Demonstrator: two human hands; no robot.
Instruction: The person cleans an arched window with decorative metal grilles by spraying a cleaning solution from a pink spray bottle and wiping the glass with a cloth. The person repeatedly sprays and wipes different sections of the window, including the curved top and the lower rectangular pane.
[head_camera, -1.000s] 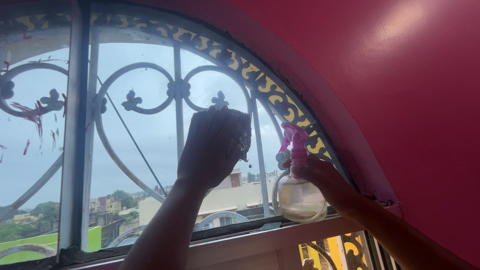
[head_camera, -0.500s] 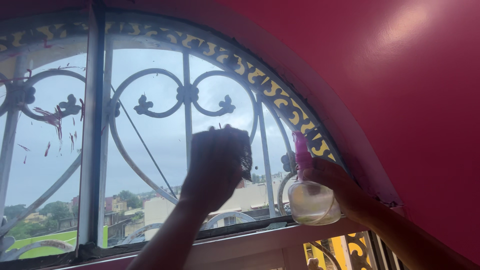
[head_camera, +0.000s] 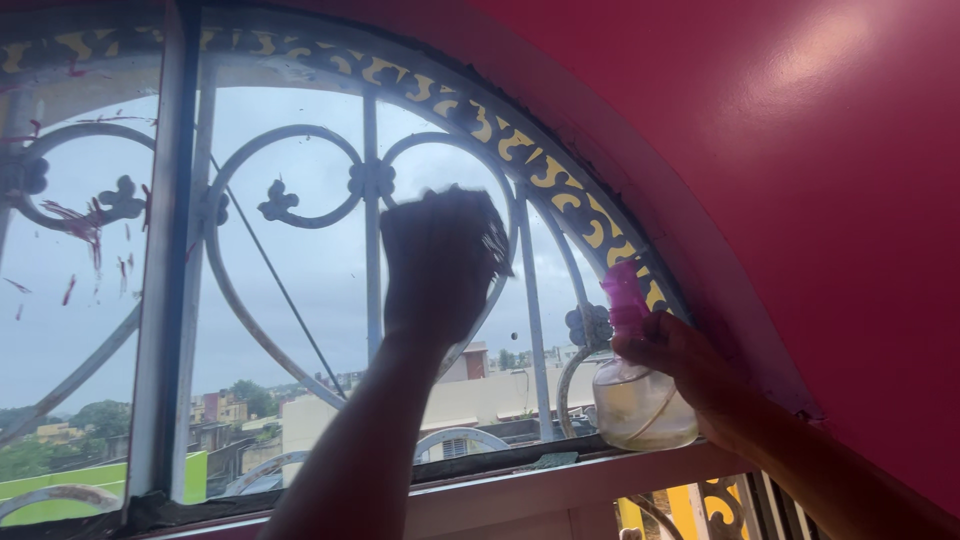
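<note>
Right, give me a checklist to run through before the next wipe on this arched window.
1. Left hand grips the dark scrubbing pad: ok.
2. Pad pressed flat on the glass: cannot tell, blurred.
3. Right hand holds the spray bottle upright: ok.
4. Liquid left in the bottle: ok, partly full.
5. Pink nozzle aimed at the glass: cannot tell.
6. Red smears on the left pane gone: not ok.

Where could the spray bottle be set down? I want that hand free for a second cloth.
The pale sill shows a bare strip between the left forearm and the spray bottle in the right hand. The right end is crowded: bottle, hand, red wall. The left hand presses a dark scrubber to the glass.
</note>
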